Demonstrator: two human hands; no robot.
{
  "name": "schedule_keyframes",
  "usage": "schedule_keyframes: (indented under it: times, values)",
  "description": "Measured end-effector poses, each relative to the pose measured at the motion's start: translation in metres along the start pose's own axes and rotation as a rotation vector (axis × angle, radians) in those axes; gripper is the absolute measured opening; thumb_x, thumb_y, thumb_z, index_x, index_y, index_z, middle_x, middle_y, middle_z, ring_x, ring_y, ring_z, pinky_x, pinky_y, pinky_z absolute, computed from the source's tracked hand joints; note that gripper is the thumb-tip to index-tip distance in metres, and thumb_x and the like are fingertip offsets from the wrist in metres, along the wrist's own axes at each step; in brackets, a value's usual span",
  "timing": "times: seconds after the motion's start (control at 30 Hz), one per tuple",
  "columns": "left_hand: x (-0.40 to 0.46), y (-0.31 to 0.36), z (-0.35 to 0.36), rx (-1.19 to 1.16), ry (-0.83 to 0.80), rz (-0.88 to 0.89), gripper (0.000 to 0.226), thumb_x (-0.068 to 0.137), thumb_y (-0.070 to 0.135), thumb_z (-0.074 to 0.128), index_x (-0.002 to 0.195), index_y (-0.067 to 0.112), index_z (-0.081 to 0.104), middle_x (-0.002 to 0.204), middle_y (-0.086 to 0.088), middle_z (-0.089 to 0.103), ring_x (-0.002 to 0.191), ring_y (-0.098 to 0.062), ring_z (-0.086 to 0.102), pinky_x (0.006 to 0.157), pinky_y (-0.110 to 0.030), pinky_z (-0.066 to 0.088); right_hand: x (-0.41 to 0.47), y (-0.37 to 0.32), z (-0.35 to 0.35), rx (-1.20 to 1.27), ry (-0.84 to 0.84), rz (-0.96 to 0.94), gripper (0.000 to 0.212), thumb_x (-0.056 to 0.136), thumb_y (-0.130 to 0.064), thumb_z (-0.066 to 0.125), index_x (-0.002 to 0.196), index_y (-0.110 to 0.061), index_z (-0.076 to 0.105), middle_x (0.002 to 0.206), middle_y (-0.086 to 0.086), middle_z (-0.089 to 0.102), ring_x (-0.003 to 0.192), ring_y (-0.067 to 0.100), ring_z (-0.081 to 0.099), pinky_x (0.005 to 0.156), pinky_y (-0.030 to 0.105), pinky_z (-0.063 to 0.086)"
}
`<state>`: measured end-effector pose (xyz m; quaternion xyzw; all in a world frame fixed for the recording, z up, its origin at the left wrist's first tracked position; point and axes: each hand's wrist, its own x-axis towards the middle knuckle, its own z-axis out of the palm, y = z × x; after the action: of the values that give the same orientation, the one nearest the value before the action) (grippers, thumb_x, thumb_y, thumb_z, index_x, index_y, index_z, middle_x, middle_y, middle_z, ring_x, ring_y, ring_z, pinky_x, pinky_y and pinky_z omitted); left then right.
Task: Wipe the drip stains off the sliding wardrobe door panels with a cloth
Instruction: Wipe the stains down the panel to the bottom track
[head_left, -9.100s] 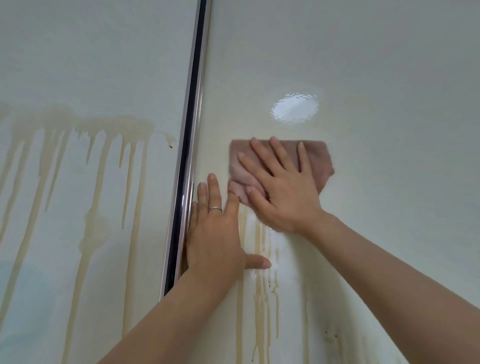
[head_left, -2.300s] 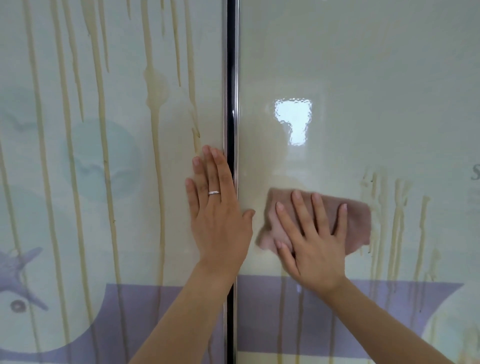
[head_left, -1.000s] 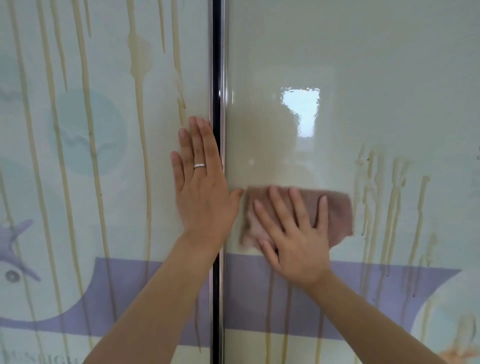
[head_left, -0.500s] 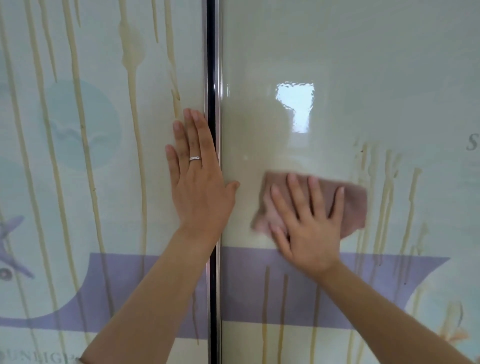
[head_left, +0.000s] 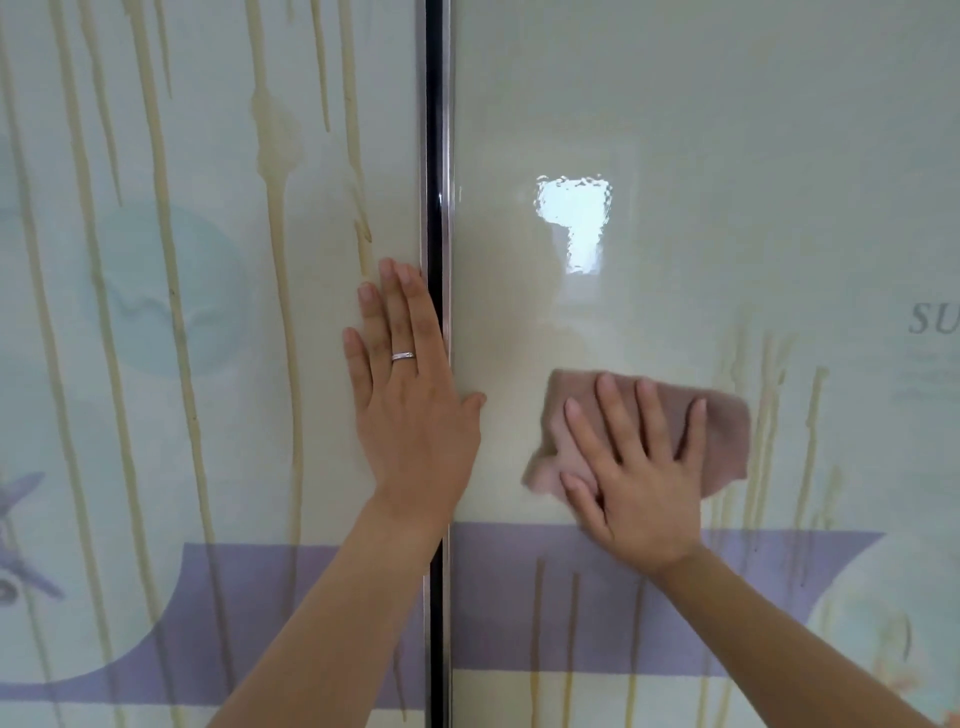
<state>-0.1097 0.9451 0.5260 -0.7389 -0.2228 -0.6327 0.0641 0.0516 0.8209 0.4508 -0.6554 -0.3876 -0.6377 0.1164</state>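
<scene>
Two glossy wardrobe door panels fill the view. My right hand (head_left: 631, 467) lies flat with spread fingers on a folded pink cloth (head_left: 722, 431), pressing it against the right panel (head_left: 727, 156). Yellowish drip stains (head_left: 769, 415) run down just right of the cloth, and more (head_left: 571, 623) trail below it across the purple band. My left hand (head_left: 410, 410), wearing a ring, rests flat on the edge of the left panel (head_left: 208, 364), thumb across the seam. The left panel carries many long drips (head_left: 280, 260).
A dark vertical rail with chrome trim (head_left: 436, 156) divides the two panels. The panel area above the cloth looks wiped, with a bright reflection (head_left: 574, 218). Printed circles, a purple band (head_left: 311, 597) and grey lettering (head_left: 935, 319) decorate the doors.
Over the last second the cloth under my right hand has slid rightward, away from the rail toward the drips at the right. My left hand stays flat by the seam.
</scene>
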Motion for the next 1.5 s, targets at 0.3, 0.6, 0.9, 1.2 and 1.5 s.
schedule_keyframes:
  times: [0.3,0.6,0.9,1.2,1.5]
  values:
    - [-0.001,-0.001,0.001,0.014,-0.016,0.005,0.122,0.06,0.021,0.085,0.146,0.016,-0.002,0.153,-0.009,0.001,0.139,-0.018,-0.003,0.113,-0.036,-0.002,0.069,0.038,-0.009,0.025,0.11,0.164,0.06,0.097,-0.048,0.027,0.15,-0.02,0.032,0.157,0.01,0.027,0.144,0.035,0.018,0.112,0.061,0.004]
    - [0.001,0.023,-0.011,0.094,-0.051,0.031,0.131,0.052,0.031,0.088,0.147,0.005,0.002,0.154,-0.023,0.005,0.142,-0.033,0.004,0.114,-0.042,0.002,-0.014,0.036,-0.006,0.015,0.017,-0.04,0.06,0.099,-0.051,0.021,0.154,-0.027,0.016,0.163,0.0,0.002,0.149,0.027,0.004,0.114,0.061,-0.001]
    - [-0.001,0.069,0.042,-0.035,-0.226,0.157,0.113,0.065,0.068,0.053,0.148,0.009,0.006,0.15,-0.017,-0.004,0.139,-0.028,-0.003,0.109,-0.046,0.006,0.032,0.068,-0.007,0.028,0.075,0.124,0.058,0.098,-0.048,0.026,0.15,-0.023,0.027,0.159,0.008,0.021,0.147,0.032,0.011,0.115,0.06,-0.003]
    - [-0.002,0.065,0.047,-0.067,-0.203,0.151,0.117,0.056,0.067,0.059,0.147,0.012,0.009,0.151,-0.015,-0.003,0.139,-0.025,-0.001,0.109,-0.048,0.01,0.036,0.121,-0.009,-0.024,0.137,0.075,0.059,0.099,-0.049,0.023,0.153,-0.024,0.024,0.159,0.007,0.023,0.145,0.033,0.017,0.113,0.061,0.003]
    - [0.0,0.07,0.039,-0.065,-0.285,0.143,0.119,0.061,0.063,0.066,0.143,0.014,-0.006,0.148,-0.008,-0.017,0.137,-0.02,-0.015,0.111,-0.04,-0.004,-0.066,0.084,-0.005,-0.006,-0.059,-0.105,0.059,0.1,-0.053,0.018,0.155,-0.029,0.012,0.163,-0.001,0.001,0.149,0.029,0.002,0.114,0.062,-0.003]
